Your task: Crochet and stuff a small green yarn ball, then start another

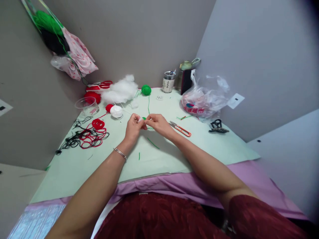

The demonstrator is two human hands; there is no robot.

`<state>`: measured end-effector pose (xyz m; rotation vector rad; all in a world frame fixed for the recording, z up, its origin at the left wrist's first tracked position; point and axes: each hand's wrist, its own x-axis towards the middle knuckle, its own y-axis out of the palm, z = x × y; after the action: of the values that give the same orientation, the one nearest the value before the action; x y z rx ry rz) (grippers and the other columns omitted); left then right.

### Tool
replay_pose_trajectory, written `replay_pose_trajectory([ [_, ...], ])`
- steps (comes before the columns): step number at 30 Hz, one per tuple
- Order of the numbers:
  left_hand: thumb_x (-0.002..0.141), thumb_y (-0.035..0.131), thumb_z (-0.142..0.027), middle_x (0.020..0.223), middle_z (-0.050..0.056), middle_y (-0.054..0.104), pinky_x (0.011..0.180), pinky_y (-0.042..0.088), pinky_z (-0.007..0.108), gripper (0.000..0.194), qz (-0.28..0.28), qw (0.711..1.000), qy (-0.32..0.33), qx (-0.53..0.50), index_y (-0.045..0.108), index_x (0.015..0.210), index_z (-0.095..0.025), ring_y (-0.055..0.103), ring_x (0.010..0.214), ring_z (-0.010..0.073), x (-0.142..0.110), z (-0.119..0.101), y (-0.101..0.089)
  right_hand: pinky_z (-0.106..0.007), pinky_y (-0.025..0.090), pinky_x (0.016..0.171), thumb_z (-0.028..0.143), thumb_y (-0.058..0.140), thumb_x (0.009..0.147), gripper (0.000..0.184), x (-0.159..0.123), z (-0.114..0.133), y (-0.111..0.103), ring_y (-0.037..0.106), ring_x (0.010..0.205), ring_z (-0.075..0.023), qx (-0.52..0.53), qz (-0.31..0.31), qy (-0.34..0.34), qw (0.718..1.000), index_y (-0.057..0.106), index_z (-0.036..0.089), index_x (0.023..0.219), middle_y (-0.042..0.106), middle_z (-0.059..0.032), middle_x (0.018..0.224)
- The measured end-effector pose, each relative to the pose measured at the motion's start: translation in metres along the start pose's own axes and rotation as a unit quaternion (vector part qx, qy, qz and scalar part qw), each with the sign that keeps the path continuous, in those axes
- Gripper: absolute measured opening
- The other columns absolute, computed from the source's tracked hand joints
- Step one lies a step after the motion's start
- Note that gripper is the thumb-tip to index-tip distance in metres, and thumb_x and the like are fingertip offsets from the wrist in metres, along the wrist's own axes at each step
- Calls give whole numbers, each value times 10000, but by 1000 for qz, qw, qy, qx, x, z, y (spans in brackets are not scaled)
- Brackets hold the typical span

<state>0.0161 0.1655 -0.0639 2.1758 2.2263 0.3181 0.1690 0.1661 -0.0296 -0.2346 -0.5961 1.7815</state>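
In the head view, the left hand (134, 126) is clamped, thumb against fingers, on a small white-and-green piece (144, 118); the piece sits between the two hands over the middle of the worktop (174, 152); the fingertips of the right hand (147, 120) meet it from the right, though whether they clamp on it or on a strand I cannot tell; a green strand (149, 104) runs from a green yarn ball (146, 90) down towards the hands; orange-handled thread snips (183, 130) lie just right of the right hand, blades slightly apart; two green yarn snippets (153, 143) lie nearer the person; left of the hands are a white yarn ball (116, 112), white fibre stuffing (121, 91) behind it, and tangled red yarn (98, 124) beside black yarn (71, 142); a clear plastic bag (206, 99) with red print and a black hair claw clip (217, 127) stand to the right.
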Motion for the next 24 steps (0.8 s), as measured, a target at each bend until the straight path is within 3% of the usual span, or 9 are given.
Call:
replay_pose_trajectory([
  [4,744,744,-244,514,-101,538,546,457,205,296,3,1000,0,5,450,763,-238,558,473,99,-1,-1,0,-289,306,643,351,660,865,232,-1,-1,-9,429,623,-131,-8,-5,-26,1000,670,186,703,526,40,604],
  [9,745,773,-320,486,-112,494,496,402,214,345,15,1000,-6,13,436,760,-247,497,432,100,0,2,0,-305,435,813,407,703,854,291,-4,8,-10,572,955,-192,35,-34,-91,995,599,205,674,691,-64,998],
  [12,748,775,-320,500,-108,502,493,381,221,350,12,1000,-5,20,433,779,-250,490,438,105,1,4,0,-294,479,718,460,577,918,314,-1,6,-8,607,790,-151,87,-12,-91,992,523,214,732,704,-67,998],
  [15,767,742,-271,533,-112,490,506,372,221,309,-9,1000,10,26,437,806,-251,481,460,102,1,4,0,-264,432,602,439,533,917,226,4,-3,-8,532,621,-101,90,-26,-65,993,535,214,897,692,-50,1023],
  [17,775,727,-241,555,-115,466,507,357,220,288,-19,999,23,29,442,815,-250,458,471,97,-1,3,1,-254,396,591,429,580,885,229,6,-9,-9,507,606,-100,69,-21,-51,996,571,204,923,691,-27,951],
  [21,771,710,-176,594,-110,457,493,310,213,264,-11,999,34,29,459,823,-240,430,492,85,-5,1,4,-260,327,606,423,607,882,282,7,-14,-9,461,598,-114,13,29,-34,999,620,181,738,581,34,632],
  [24,772,716,-160,650,-99,514,524,374,206,273,15,999,25,16,463,844,-236,488,533,85,-8,-1,8,-272,276,610,402,564,902,314,8,-15,-9,408,596,-113,-18,21,-21,999,605,181,683,487,54,574],
])
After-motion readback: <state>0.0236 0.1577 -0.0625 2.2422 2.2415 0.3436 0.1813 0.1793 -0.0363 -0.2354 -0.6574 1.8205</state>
